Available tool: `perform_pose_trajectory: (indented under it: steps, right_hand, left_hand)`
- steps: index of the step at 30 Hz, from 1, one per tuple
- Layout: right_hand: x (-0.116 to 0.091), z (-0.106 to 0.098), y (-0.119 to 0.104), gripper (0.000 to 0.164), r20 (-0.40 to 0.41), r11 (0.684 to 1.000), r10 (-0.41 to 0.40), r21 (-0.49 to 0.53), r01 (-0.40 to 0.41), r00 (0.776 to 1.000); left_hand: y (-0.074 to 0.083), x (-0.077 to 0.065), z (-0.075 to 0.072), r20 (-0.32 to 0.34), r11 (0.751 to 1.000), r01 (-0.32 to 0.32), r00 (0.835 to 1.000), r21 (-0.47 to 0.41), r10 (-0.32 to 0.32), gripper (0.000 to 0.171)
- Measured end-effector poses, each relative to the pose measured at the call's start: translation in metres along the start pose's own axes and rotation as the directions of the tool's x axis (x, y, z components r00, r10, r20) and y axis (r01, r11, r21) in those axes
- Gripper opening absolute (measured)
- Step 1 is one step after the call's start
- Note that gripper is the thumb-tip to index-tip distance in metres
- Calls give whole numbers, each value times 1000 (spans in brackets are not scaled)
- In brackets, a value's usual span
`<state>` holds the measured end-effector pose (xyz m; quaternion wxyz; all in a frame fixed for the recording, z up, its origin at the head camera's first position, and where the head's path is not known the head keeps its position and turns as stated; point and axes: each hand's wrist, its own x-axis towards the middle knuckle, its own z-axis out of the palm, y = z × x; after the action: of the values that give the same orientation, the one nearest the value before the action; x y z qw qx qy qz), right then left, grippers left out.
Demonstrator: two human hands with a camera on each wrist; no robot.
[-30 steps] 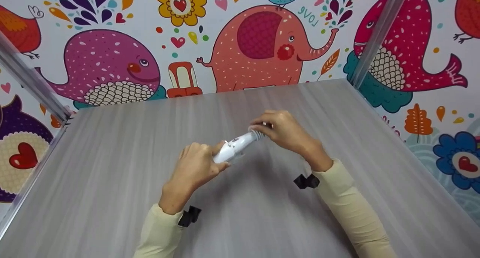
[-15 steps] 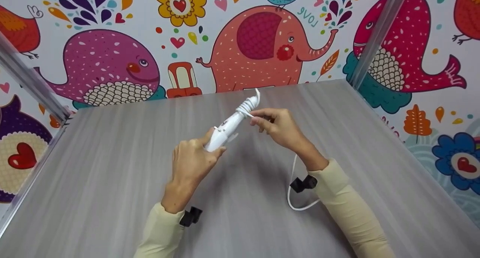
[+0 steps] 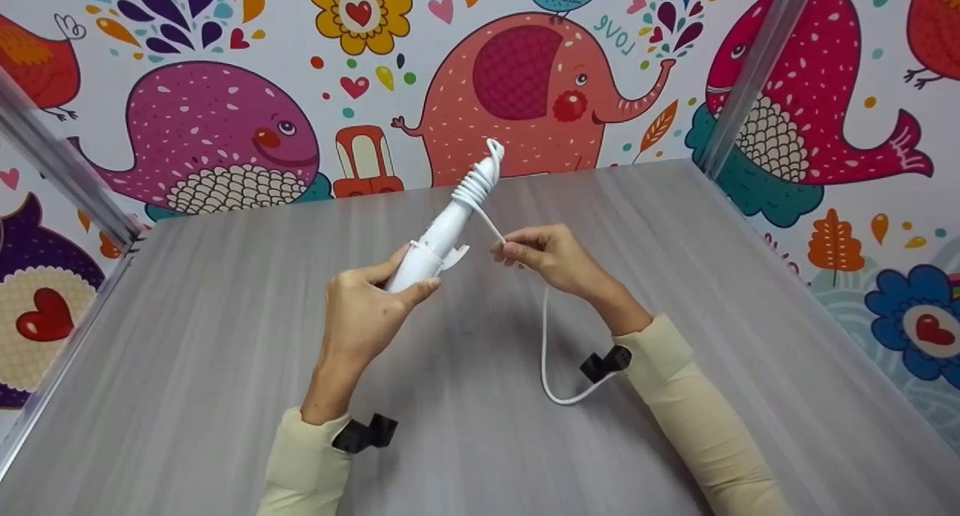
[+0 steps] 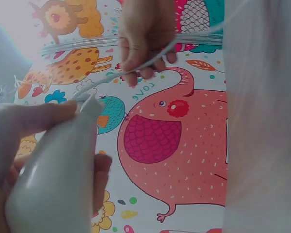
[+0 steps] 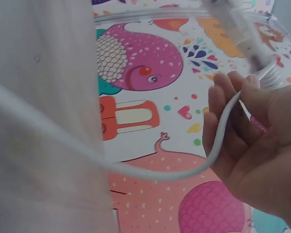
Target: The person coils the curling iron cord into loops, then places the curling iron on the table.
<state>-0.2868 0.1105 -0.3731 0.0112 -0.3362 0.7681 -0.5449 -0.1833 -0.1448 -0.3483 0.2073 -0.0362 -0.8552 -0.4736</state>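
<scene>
In the head view my left hand (image 3: 364, 306) grips the thick lower part of a white curling iron (image 3: 442, 227), which is tilted up and away. A small lever sticks out from its right side. Several turns of white cord (image 3: 474, 186) wrap its narrow upper end, with a small loop at the tip. My right hand (image 3: 555, 257) pinches the cord between thumb and fingers, to the right of the curling iron. The cord runs taut from the wraps to these fingertips, then hangs in a loose loop (image 3: 545, 351) below the hand. The right wrist view shows the pinched cord (image 5: 160, 174) curving away leftward.
Beneath both hands is a grey wood-grain table (image 3: 225, 336). Printed wall panels (image 3: 517, 88) with cartoon animals stand along its back and sides, joined by metal corner posts (image 3: 757, 81). A black wrist camera (image 3: 606, 364) sits at the right cuff, another at the left cuff.
The curling iron has swung more upright, its wrapped end moving up and left. My right hand has drawn the cord away from the wraps, and the hanging loop has come into view.
</scene>
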Motion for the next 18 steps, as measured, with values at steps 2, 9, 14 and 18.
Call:
perform_pose_trajectory:
  steps: [2,9,14,18]
  right_hand:
    - [0,0,4,19,-5,1000,-9,-20,9,1000]
    - [1,0,8,18,-1,999,-38,-18,38,999]
    - [2,-3,13,19,20,1000,-10,19,9,1000]
    - [2,-8,19,17,-5,997,74,20,-74,997]
  left_hand:
    - [0,0,-1,32,999,20,999,-44,-19,56]
    - [0,-1,0,148,990,36,989,-135,-16,55]
    - [-3,-2,-1,233,986,14,972,-164,25,54]
    - [-6,-1,-3,327,980,13,943,-197,54,54]
